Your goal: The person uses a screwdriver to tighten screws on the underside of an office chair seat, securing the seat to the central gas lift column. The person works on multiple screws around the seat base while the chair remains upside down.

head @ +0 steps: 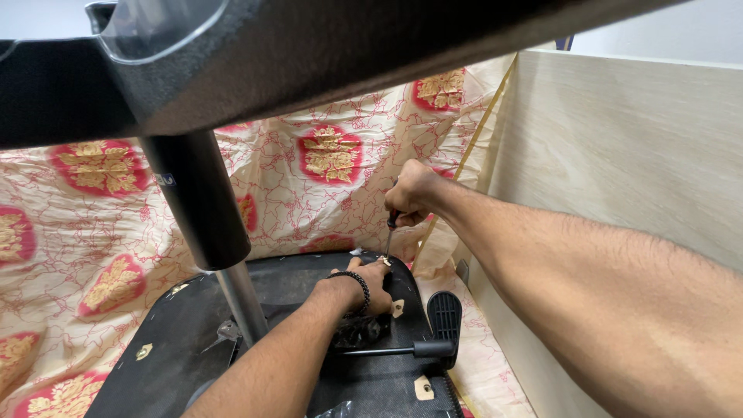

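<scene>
An office chair lies upside down, its black seat underside (178, 333) facing up. The gas-lift column (203, 209) rises from the seat to the dark chair base (309, 46) across the top of the view. My right hand (412, 193) is shut on a screwdriver (389, 232), its tip pointing down at a screw near the far edge of the seat. Wearing a black bead bracelet, my left hand (370, 283) rests on the seat just below the screwdriver tip, fingers pressed against the surface.
A cream cloth (101, 232) with red and gold flower patches covers the floor and backdrop. A pale wooden panel (619, 147) stands at the right. A black adjustment lever (441, 325) sticks out from the seat mechanism.
</scene>
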